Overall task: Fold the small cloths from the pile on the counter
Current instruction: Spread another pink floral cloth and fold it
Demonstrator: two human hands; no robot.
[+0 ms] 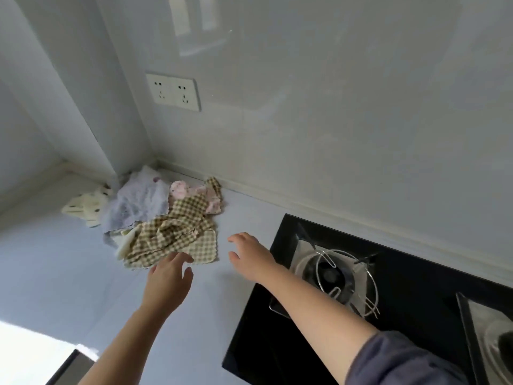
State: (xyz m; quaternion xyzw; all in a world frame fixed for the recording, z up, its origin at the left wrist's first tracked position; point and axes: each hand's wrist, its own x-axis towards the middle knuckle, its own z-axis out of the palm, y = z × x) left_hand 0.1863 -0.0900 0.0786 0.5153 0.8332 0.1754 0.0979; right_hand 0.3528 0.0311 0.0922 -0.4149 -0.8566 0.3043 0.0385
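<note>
A loose pile of small cloths lies in the far corner of the pale counter (69, 273). A crumpled tan checked cloth (177, 232) is on top at the near side. Behind it are a lavender cloth (138, 204), a pink patterned cloth (191, 194) and a cream dotted cloth (86, 208). My left hand (168, 282) is open, fingertips at the near edge of the checked cloth. My right hand (249, 254) is open a little right of the pile, above bare counter, holding nothing.
A black gas hob (416, 315) with a metal burner ring (336, 279) fills the right side, just under my right forearm. A double wall socket (173, 91) is above the pile. Glossy walls close the counter at the back and left.
</note>
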